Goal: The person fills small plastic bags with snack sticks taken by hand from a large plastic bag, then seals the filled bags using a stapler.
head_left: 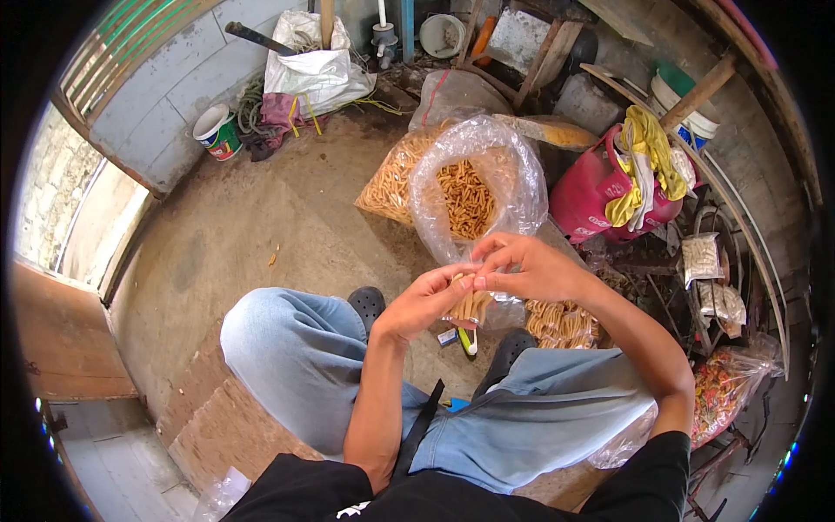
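Note:
My left hand (424,302) is wrapped round a small clear bag of snack sticks (470,304) between my knees. At the top of that bag, my right hand (515,264) has its fingers pinched together on the plastic. Just beyond my hands stands a large clear sack (522,165), its mouth wide open, with brown snack sticks (467,198) inside. Several filled small bags (561,325) lie on the floor right of my hands. A green and white tool (469,340) and a small dark box (447,337) are below them.
A pink gas cylinder (584,193) with yellow gloves (645,157) stands at the right. A paint bucket (217,132) and a white sack (318,74) are by the back wall. A bag of colourful packets (726,396) sits at the lower right.

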The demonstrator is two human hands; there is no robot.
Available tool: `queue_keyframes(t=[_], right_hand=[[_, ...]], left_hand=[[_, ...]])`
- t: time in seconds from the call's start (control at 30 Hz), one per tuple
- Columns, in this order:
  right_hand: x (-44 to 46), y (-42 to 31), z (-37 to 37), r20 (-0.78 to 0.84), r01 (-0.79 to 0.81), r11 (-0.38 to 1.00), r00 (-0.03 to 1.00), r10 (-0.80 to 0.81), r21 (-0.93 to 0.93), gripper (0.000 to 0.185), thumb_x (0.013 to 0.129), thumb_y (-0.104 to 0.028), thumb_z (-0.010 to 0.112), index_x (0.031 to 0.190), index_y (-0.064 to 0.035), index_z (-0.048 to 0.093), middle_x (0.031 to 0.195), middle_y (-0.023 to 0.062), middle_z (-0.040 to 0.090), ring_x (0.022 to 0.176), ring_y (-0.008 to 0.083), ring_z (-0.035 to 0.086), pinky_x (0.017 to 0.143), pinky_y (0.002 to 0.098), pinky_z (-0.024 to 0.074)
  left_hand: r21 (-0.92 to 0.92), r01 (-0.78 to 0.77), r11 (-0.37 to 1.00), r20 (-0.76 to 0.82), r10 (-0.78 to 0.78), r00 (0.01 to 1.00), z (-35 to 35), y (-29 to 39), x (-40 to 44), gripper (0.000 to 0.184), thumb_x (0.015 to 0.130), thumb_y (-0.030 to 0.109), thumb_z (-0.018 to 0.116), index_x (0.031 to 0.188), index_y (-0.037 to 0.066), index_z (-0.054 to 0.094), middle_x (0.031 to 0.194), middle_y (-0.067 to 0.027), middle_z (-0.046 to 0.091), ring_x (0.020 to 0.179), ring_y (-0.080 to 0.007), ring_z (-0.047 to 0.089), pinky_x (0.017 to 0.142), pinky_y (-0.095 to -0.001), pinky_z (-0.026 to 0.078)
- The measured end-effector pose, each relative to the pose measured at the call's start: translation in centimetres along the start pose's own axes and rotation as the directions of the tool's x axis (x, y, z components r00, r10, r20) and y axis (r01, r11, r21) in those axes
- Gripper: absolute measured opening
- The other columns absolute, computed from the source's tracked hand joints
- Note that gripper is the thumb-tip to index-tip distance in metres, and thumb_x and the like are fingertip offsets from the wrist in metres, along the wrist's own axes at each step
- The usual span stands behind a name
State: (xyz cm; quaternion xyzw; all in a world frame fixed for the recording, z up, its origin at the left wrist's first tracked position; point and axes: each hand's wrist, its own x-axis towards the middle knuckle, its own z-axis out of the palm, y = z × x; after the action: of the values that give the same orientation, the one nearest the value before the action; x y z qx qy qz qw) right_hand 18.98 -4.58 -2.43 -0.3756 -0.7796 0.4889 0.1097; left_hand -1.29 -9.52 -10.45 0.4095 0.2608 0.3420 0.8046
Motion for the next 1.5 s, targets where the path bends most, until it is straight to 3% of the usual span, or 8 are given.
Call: queue_keyframes(t=[0.17,0.23,0.37,0.63,0.97,1.07,1.3,1.5], right_hand=[[0.3,0.5,-0.2,-0.125,0.019,0.991,0.992,-0.003,0.131,0.017,0.085,-0.02,0.069,0.093,-0.0054,0.07,0.106,0.0058,0.058,0.094,0.0135,0.056,0.079,0.0261,0.0452],[0.2,0.2,-0.3,-0.178,0.063,0.997,0.982,-0.071,-0.049,0.018,0.083,-0.02,0.069,0.09,-0.0038,0.07,0.096,0.006,0.061,0.087,0.0138,0.059,0.071,0.0273,0.048],[0.4,0.8,0.0,-0.156,0.097,0.99,0.981,-0.112,-0.098,0.016,0.083,-0.018,0.069,0.088,-0.0024,0.07,0.095,0.0073,0.061,0.085,0.0137,0.059,0.069,0.0288,0.0477],[1.0,0.5,1.2,-0.382,-0.073,0.997,0.921,0.077,0.025,0.017,0.081,-0.017,0.071,0.088,-0.0019,0.07,0.074,0.0033,0.065,0.068,0.0108,0.058,0.064,0.0259,0.0464],[1.6,0.1,2.2,-0.423,-0.025,0.966,0.896,0.136,0.258,0.027,0.081,-0.015,0.073,0.102,-0.0025,0.064,0.077,0.0008,0.062,0.072,0.0055,0.054,0.065,0.0232,0.0454],[1.6,0.8,3.0,-0.407,0.049,0.909,0.903,0.137,0.414,0.026,0.081,-0.016,0.074,0.1,-0.0005,0.065,0.081,0.001,0.063,0.074,0.0061,0.054,0.066,0.0231,0.0456],[2.0,1.5,4.1,-0.263,-0.129,0.81,0.907,0.33,0.572,0.021,0.082,-0.016,0.072,0.098,-0.0019,0.07,0.09,0.0032,0.069,0.078,0.0058,0.058,0.066,0.0216,0.0464],[2.4,1.3,5.5,-0.393,-0.003,0.704,0.829,0.399,0.71,0.015,0.084,-0.014,0.069,0.093,-0.0026,0.071,0.086,0.0018,0.069,0.076,0.0061,0.06,0.064,0.0223,0.0471]], left_hand=[[-0.072,-0.045,0.996,-0.089,0.039,0.995,0.1,0.0,0.2,0.037,0.1,0.03,0.044,0.128,0.008,0.051,0.113,-0.0063,0.059,0.099,-0.0136,0.059,0.077,-0.0334,0.057],[-0.067,-0.046,0.997,-0.092,0.039,0.995,-0.2,-0.4,0.3,0.037,0.1,0.03,0.043,0.129,0.007,0.048,0.113,-0.0061,0.059,0.102,-0.0161,0.06,0.077,-0.0356,0.057],[-0.089,-0.046,0.995,-0.127,0.034,0.991,-0.2,-0.5,0.7,0.039,0.101,0.03,0.041,0.13,0.005,0.046,0.113,-0.0057,0.058,0.104,-0.017,0.06,0.084,-0.0353,0.054],[0.027,-0.209,0.978,-0.288,0.208,0.935,-0.7,-1.8,1.9,0.032,0.1,0.022,0.042,0.116,-0.001,0.058,0.112,-0.0051,0.06,0.102,-0.0104,0.056,0.089,-0.0244,0.043],[0.117,-0.421,0.899,-0.503,0.419,0.756,0.4,-1.4,2.1,0.016,0.092,0.012,0.06,0.097,-0.002,0.064,0.087,-0.0012,0.065,0.074,-0.0039,0.057,0.063,-0.0188,0.047],[0.1,-0.48,0.872,-0.551,0.45,0.702,0.2,-1.8,2.4,0.016,0.093,0.013,0.059,0.095,-0.002,0.065,0.085,-0.0017,0.065,0.072,-0.0041,0.057,0.063,-0.0187,0.046],[0.262,-0.468,0.844,-0.598,0.523,0.608,0.0,-2.2,2.5,0.017,0.093,0.014,0.059,0.092,-0.002,0.065,0.084,-0.0016,0.065,0.074,-0.0038,0.057,0.065,-0.0185,0.046],[0.286,-0.53,0.799,-0.639,0.57,0.515,1.3,-1.4,2.8,0.018,0.094,0.015,0.058,0.092,-0.001,0.065,0.084,-0.0014,0.065,0.075,-0.0047,0.057,0.067,-0.0201,0.046]])
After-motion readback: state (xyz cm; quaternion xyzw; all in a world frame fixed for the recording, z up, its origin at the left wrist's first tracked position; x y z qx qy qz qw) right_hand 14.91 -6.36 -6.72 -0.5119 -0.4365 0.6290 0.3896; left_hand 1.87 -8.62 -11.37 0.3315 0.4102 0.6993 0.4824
